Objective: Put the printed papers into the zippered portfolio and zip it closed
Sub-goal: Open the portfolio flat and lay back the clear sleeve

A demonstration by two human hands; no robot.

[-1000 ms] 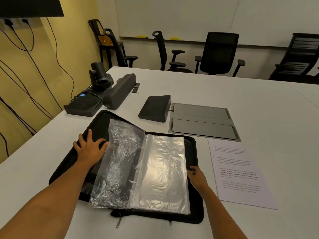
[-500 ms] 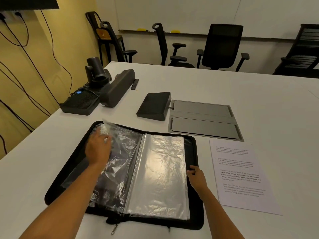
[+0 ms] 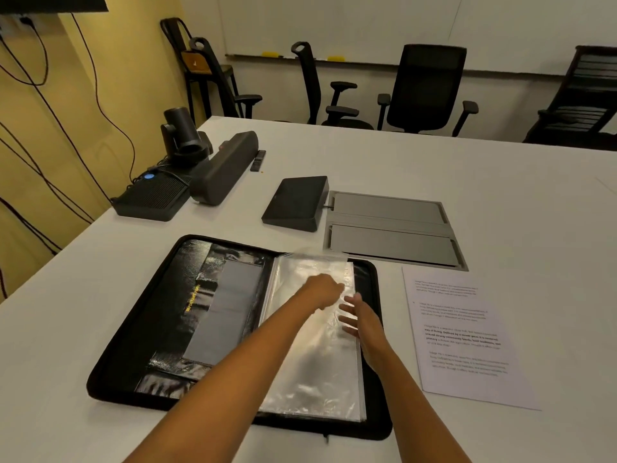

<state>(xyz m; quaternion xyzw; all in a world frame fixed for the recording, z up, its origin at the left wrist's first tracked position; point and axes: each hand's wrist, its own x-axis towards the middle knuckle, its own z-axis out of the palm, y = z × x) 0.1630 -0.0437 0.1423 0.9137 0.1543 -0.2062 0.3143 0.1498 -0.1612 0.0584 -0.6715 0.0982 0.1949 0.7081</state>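
Observation:
The black zippered portfolio [image 3: 133, 332] lies open flat on the white table in front of me. Its left inner cover shows a grey pocket and gold lettering. A stack of clear plastic sleeves [image 3: 310, 369] lies on the right half. My left hand [image 3: 322, 290] reaches across onto the top sleeve near its outer edge; whether it pinches the plastic is unclear. My right hand [image 3: 359, 320] rests on the sleeves beside it with fingers spread. The printed paper [image 3: 464, 339] lies flat on the table just right of the portfolio.
A dark tablet-like console [image 3: 295, 203] and a grey cable hatch [image 3: 390, 228] sit behind the portfolio. A camera, speaker bar [image 3: 223, 168] and black box stand at the far left. Office chairs [image 3: 429, 88] line the far table edge.
My left hand swept the crinkled sleeve from the left half over to the right stack, baring the left inner cover. My right hand moved from the portfolio's right edge onto the sleeves.

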